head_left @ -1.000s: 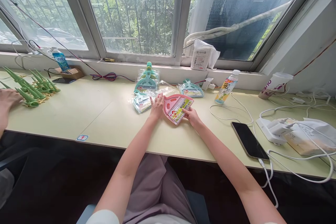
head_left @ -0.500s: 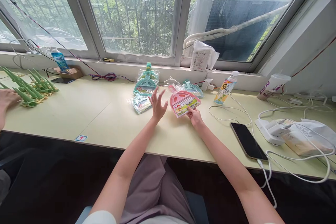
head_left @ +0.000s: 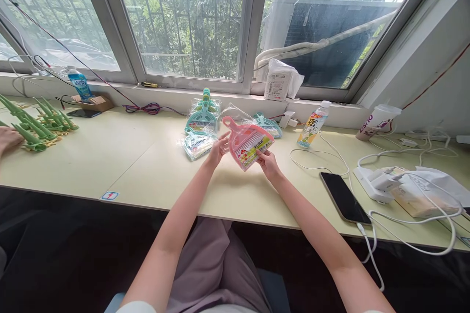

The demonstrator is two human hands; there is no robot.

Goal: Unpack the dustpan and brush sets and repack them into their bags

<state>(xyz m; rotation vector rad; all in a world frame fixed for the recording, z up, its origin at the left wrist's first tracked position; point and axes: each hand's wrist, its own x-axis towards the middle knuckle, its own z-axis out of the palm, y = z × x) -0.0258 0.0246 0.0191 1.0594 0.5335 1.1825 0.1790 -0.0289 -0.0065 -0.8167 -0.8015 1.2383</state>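
Observation:
A pink toy dustpan (head_left: 240, 134) with a white-bristled brush and a printed label is lifted just above the table, tilted, its handle pointing up and left. My right hand (head_left: 270, 165) pinches its lower right edge, thumb over the label. At the dustpan's left edge, my left hand (head_left: 217, 151) has its fingers closed against the side, below the handle; some fingertips are hidden. Just left of that hand lies a teal dustpan set (head_left: 198, 144) in clear wrap. More teal dustpans (head_left: 202, 118) are stacked behind it, and another teal one (head_left: 270, 126) sits behind the pink one.
On the right are a drink bottle (head_left: 313, 124), a plastic cup (head_left: 379, 122), a phone (head_left: 345, 198) on a cable and a power strip (head_left: 374, 186). Green spiky plastic parts (head_left: 40, 124) stand at far left beside another person's hand (head_left: 9, 139).
My left hand has come from open in the air to closed at the dustpan's left edge. The pink dustpan has moved slightly left and tilted further.

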